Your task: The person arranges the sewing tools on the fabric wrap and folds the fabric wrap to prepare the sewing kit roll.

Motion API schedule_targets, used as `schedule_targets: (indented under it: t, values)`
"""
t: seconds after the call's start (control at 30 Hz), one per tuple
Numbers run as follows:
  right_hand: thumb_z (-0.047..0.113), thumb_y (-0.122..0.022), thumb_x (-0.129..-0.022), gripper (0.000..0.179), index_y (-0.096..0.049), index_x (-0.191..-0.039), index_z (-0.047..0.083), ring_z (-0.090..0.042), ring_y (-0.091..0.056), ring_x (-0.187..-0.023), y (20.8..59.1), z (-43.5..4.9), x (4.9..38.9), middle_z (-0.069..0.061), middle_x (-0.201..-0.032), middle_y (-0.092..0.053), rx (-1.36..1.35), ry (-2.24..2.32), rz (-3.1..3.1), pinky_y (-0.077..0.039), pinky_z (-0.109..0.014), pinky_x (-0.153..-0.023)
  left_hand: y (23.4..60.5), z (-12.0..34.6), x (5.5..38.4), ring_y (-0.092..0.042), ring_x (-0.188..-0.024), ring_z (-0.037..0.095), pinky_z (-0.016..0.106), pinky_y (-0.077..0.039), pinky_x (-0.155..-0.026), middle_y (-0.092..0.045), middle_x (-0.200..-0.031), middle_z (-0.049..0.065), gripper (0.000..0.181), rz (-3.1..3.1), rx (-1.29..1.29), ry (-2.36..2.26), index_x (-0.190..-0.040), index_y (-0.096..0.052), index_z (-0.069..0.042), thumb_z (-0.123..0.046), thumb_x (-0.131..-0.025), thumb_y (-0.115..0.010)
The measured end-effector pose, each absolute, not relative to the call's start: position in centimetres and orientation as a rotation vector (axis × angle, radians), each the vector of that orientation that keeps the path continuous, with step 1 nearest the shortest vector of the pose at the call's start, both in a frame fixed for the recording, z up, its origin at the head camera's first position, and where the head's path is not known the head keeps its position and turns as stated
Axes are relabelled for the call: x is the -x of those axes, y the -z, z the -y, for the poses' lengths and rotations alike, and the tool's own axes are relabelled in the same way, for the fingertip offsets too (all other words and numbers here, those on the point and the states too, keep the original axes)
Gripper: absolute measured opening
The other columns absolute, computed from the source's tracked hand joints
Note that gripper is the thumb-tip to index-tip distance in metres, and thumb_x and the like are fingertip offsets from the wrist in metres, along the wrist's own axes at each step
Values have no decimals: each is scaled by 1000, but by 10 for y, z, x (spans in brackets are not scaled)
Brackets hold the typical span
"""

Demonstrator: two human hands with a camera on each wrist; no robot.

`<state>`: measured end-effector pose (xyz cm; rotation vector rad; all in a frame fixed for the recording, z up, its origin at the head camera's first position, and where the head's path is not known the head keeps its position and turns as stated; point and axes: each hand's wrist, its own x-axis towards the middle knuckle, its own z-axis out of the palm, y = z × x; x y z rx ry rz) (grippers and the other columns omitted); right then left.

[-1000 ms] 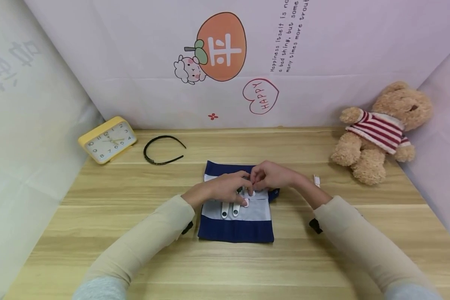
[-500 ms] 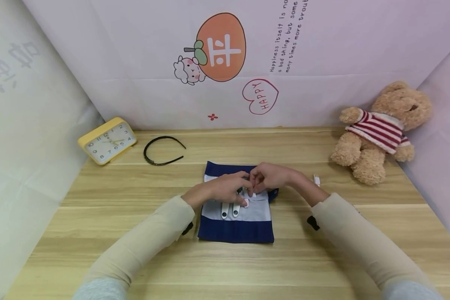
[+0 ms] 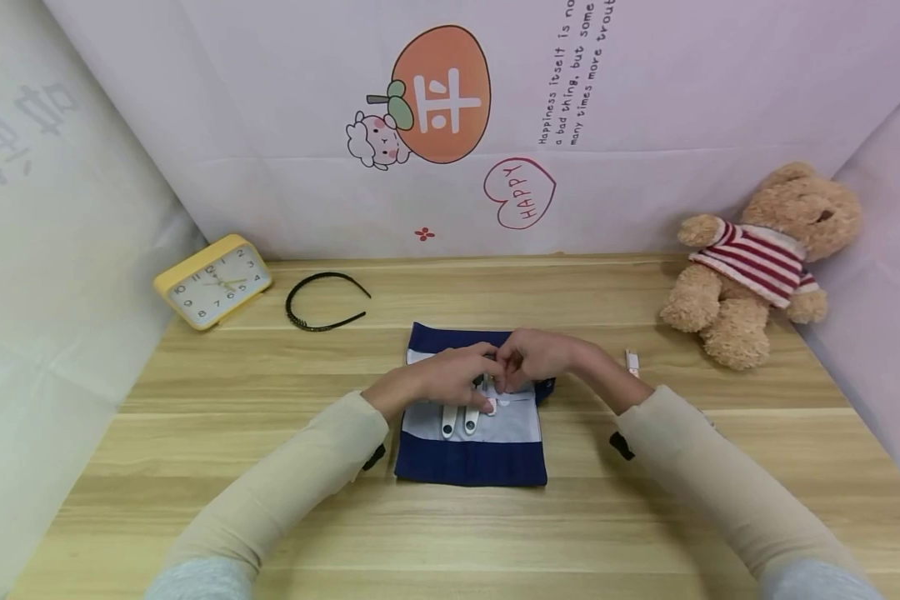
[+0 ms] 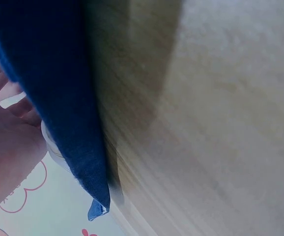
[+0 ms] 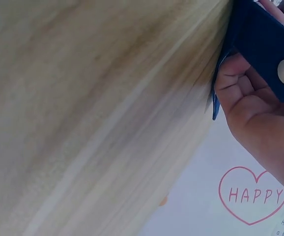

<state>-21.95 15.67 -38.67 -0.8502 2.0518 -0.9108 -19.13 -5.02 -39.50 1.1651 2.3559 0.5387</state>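
Observation:
A navy roll-up pouch (image 3: 471,463) with a grey lining lies unrolled at mid-table. Two white-handled tools (image 3: 450,423) sit side by side in its pockets. My left hand (image 3: 453,373) reaches over them from the left, thumb beside a small white-and-pink piece (image 3: 491,406). From the right, my right hand (image 3: 543,354) meets the left fingertips over the lining, its fingers curled in a pinch at a small white piece (image 3: 504,402), mostly covered. In the right wrist view, a blue strap (image 5: 265,49) with a metal snap crosses in front of this hand. Both hands' fingertips are partly hidden.
A yellow clock (image 3: 213,282) and a black headband (image 3: 300,321) are at the back left. A teddy bear (image 3: 750,267) in a striped sweater sits at the back right. A small white item (image 3: 632,362) lies right of the pouch, partly behind the right forearm.
My right hand has shifted slightly down and left, and the small white piece beneath it shows lower on the lining. The left hand stays nearly still.

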Motion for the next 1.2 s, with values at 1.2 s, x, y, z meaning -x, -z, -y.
schedule_targets:
  t: [1.2]
  values:
    - [-7, -67, -90, 13, -76, -93, 2, -14, -61, -76, 385, -159, 214, -3, -87, -71, 815, 922, -2183, -53, -29, -68, 393, 49, 191, -52, -117, 16, 37, -45, -99, -44, -148, 5, 20, -2362, -1136, -544, -110, -70, -23, -29, -93, -77]
